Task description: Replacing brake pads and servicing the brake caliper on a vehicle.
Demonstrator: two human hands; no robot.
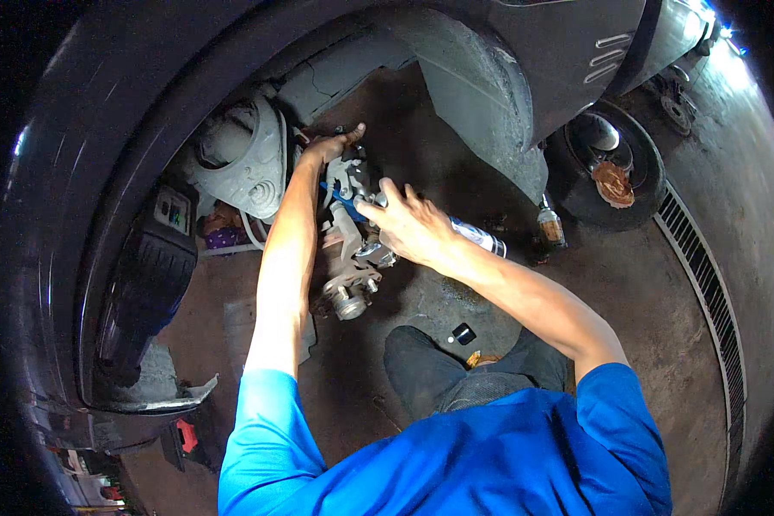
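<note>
At far left, a dark fender [103,172], curved over the working place. Just inside of it, a black housing [150,271]; lower, on the brown floor [198,318], a red and black object [187,436]. Further to the right, a purple dotted cloth [224,238], and above it a grey metal suspension arm [262,176].

Near the middle, the left hand [327,149], reaching to the top end of the hub assembly [349,288]. One digit stretched out to the right, the others partly hidden behind the metal; whether closed on it or only resting, cannot tell from this view. Hub assembly below this hand, between both forearms, with studs at its lower end and a blue part [346,205] higher up.

Just beside, the right hand [408,225], with fingers curled round a white and blue spray can [480,238], bottom of the can pointing to the right. Below, on the floor, a small black cap [463,334]. More to the right, a clear bottle [550,224] with brownish lower part, near a tyre [649,163] lying flat, with a crumpled brown thing [613,184] on top. At far right, a long drain grating [705,284].
</note>
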